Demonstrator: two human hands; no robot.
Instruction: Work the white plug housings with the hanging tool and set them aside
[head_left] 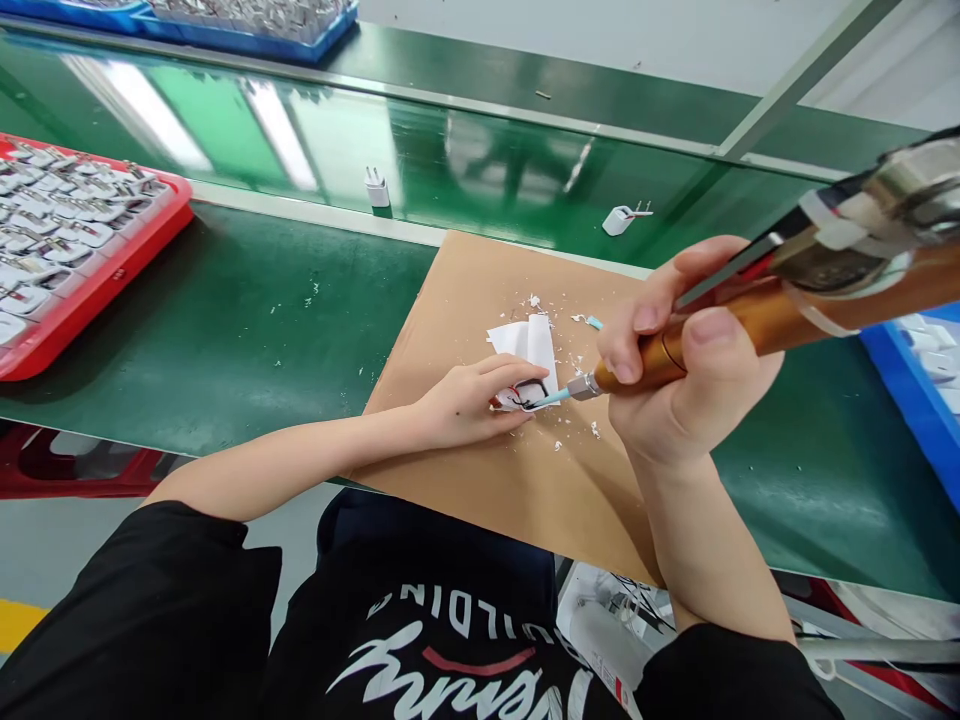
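Observation:
My right hand is wrapped round a gold-coloured cylindrical power tool with a metal collar and a thin pale blue tip. The tip reaches into a small white charger housing, in which dark and red bits, perhaps wires, show. Between thumb and fingers of my left hand the housing is pinched against the brown board; the fingers hide part of it. Under and behind it lies a creased piece of white paper. White shavings are scattered around.
A brown board lies on the green bench. On the left stands a red tray of white parts, on the right a blue bin. Two plug chargers, one upright and one tipped, rest behind the board.

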